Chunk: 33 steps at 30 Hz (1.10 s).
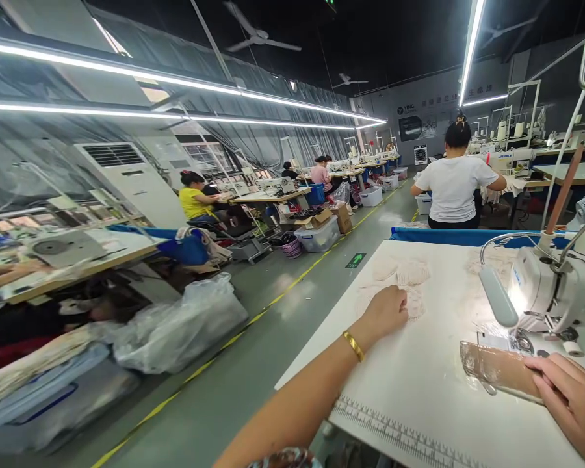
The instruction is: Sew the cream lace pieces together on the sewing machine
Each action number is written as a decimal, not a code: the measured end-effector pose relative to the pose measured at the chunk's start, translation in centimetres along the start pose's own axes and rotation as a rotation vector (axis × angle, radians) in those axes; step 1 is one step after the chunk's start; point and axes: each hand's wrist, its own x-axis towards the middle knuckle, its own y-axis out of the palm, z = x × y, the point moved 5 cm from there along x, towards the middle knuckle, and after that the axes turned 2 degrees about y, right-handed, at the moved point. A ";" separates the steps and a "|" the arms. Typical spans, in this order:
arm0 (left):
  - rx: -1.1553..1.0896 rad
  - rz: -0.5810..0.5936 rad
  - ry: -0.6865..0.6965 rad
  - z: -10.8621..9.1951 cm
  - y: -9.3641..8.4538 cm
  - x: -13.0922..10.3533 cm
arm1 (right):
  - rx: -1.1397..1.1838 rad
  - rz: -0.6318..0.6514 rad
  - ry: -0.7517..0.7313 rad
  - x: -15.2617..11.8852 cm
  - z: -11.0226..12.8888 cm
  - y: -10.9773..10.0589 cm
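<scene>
My left hand (385,312), a gold bangle at its wrist, reaches across the white sewing table (419,390). Its fingers are curled down and pressed together at the edge of several pale, lace-like fabric pieces (412,273); the fingertips are partly hidden. My right hand (572,396) lies with fingers stretched out over the right end of a brown strip (504,369) wrapped in clear plastic, in front of the machine's needle area. Behind the strip stands a white sewing machine (536,279) with its lamp lit. More pale fabric (487,273) lies left of the machine head.
A ruler tape (400,432) runs along the table's front edge, and blue cloth (443,235) hangs at its far edge. One person in a white shirt (455,185) sits ahead. Left of the aisle (253,344) are plastic-wrapped bundles (180,325), bins and other sewing stations.
</scene>
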 end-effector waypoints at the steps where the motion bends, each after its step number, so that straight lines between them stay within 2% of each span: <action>1: 0.004 0.003 -0.007 0.0 0.3 -0.1 | -0.004 -0.001 0.003 0.0 0.0 0.0; 6: -0.033 -0.005 -0.025 -0.1 0.7 0.2 | -0.025 0.033 0.023 0.1 -0.2 0.1; 9: -0.100 -0.020 -0.061 0.0 -0.2 0.5 | -0.023 0.016 0.020 0.3 -0.1 -0.3; 11: -0.168 -0.027 -0.072 -0.8 -0.9 0.3 | -0.001 0.020 -0.011 0.5 0.6 -0.7; 13: -0.255 -0.011 -0.040 -2.9 -1.4 -0.3 | 0.053 0.058 -0.034 0.8 1.7 -1.4; 15: -0.389 0.062 0.057 -6.1 -1.3 -1.1 | 0.142 0.106 -0.001 1.0 2.8 -2.2; 18: -0.755 0.276 0.272 -11.2 -0.4 -2.2 | 0.323 0.193 0.131 1.2 4.1 -3.2; 20: -0.829 0.274 0.336 -12.8 0.2 -1.9 | 0.436 0.210 0.251 1.3 4.2 -3.7; 23: -0.633 0.123 0.368 -13.2 1.3 -0.1 | 0.423 0.160 0.349 1.3 4.2 -4.1; 25: -0.469 0.089 0.401 -13.2 2.4 1.0 | 0.352 0.123 0.343 1.4 4.2 -4.2; 28: -0.321 0.118 0.427 -13.2 3.6 1.8 | 0.294 0.116 0.331 1.5 4.4 -4.1; 33: -0.329 0.157 0.440 -13.3 4.1 1.3 | 0.278 0.122 0.339 1.7 4.6 -4.4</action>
